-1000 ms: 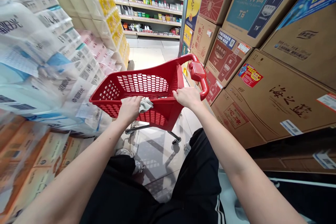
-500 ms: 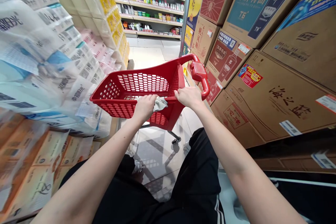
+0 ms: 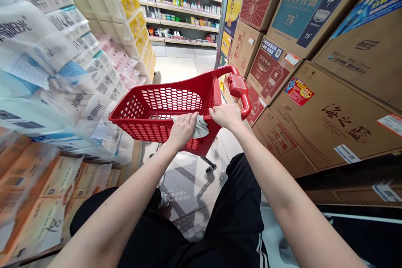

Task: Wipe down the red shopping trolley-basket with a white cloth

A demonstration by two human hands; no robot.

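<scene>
A red plastic shopping cart (image 3: 171,88) with a perforated basket stands in front of me, its handle end to the right. My left hand (image 3: 184,129) is closed over the near rim with a pale grey cloth (image 3: 201,127) under its fingers; part of the cloth hangs down outside the basket. Close to the handle, my right hand (image 3: 226,115) is wrapped round the same rim at its corner. The undersides of both hands are hidden.
Stacked cartons (image 3: 342,117) rise close on the right. Wrapped tissue packs (image 3: 65,67) are piled on the left, above orange packages (image 3: 34,188). A grey upright post (image 3: 223,21) stands behind the cart, and shelves of small goods (image 3: 185,4) lie farther back.
My left hand has slid right along the rim with the cloth, closer to my right hand. My right hand and the cart have stayed nearly where they were.
</scene>
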